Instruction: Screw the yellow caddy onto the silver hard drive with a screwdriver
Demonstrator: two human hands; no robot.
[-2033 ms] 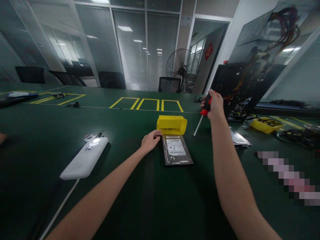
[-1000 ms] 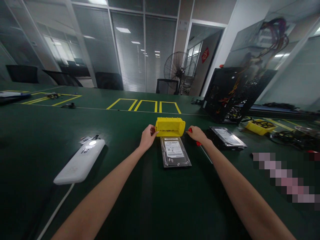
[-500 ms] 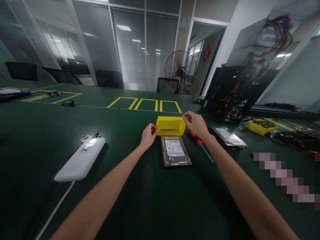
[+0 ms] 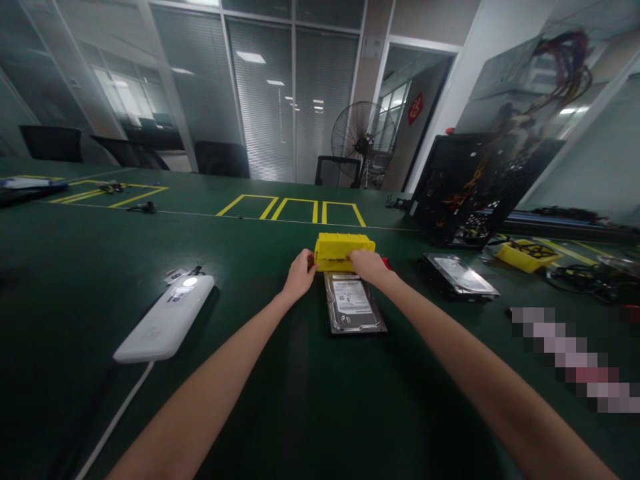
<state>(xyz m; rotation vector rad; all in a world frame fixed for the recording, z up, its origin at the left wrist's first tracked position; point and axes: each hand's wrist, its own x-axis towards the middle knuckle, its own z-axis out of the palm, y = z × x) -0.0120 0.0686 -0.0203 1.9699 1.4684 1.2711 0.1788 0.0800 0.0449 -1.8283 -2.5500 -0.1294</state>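
Note:
A small yellow parts bin stands on the table with its opening facing me, small dark pieces along its inside. Its lower left edge is pinched by my left hand. My right hand reaches into the opening, fingers curled; what they hold, if anything, is hidden. Directly in front of the bin lies a hard drive, label side up. Behind my right hand a bit of the red screwdriver handle shows; the rest is covered by my arm.
At left lies a white power bank with a cable. To the right are a second hard drive, an open black computer case, another yellow bin and black cables. Yellow tape outlines mark the table's far side.
My right hand has moved from the bin's upper right corner down and left into its opening, its arm now covering most of the screwdriver. My left hand stays at the bin's left edge.

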